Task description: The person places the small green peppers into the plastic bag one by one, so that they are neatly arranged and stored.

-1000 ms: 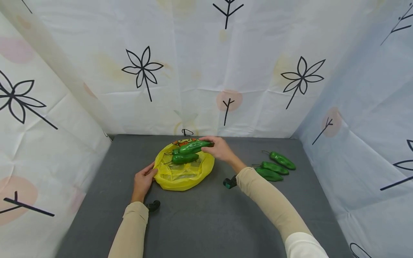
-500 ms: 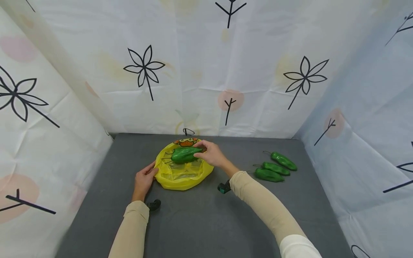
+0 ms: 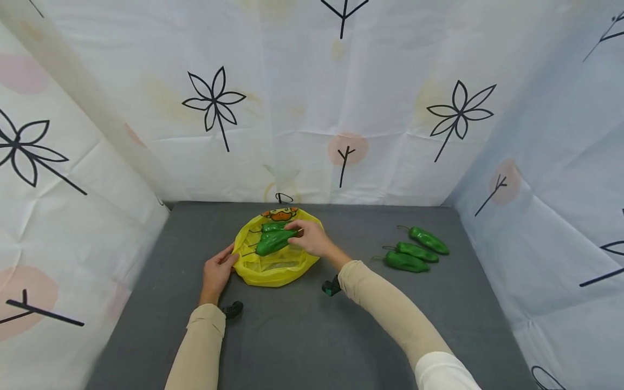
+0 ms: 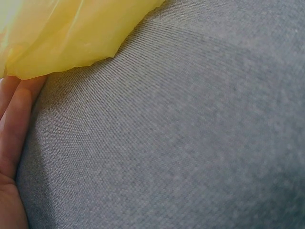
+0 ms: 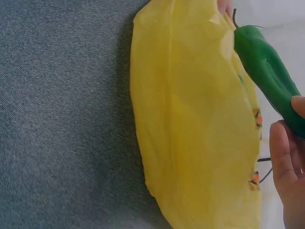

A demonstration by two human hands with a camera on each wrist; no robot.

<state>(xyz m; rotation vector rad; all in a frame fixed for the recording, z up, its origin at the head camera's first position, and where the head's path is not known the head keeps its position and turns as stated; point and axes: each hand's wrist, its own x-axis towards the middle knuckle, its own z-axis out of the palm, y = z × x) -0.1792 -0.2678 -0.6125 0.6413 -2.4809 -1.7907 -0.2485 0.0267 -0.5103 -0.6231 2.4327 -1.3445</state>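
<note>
White fabric printed with black line-drawn flowers and twigs and pale pastel spots makes up the backdrop [image 3: 385, 97], and we see it rising behind and on both sides of the work. Below it spreads the dark grey, cloth-textured desk [image 3: 302, 346]. Two arms reach in over it in long beige sleeves [image 3: 390, 311], the right one meeting a white patch of clothing near the lower edge of the head view.

Between the arms we find a thin yellow plastic bag [image 3: 273, 279], sitting on the desk with its round mouth spread upward and an orange print at its far rim. The left hand [image 3: 216, 273] pinches the near-left rim, thumb on top and fingers under the edge. The right hand [image 3: 314, 238] holds a long, glossy green pepper [image 3: 274, 244] by its narrow tip, over the bag's mouth, its thin stem pointing left. Just beyond it, inside the bag, we see other green peppers [image 3: 273, 227], partly covered, so we cannot count them surely. Well apart on the right side of the desk, three loose green peppers [image 3: 417, 252] lie in a slanting row, close together. Smallest are the black wrist devices [image 3: 233, 310], one at each wrist
</note>
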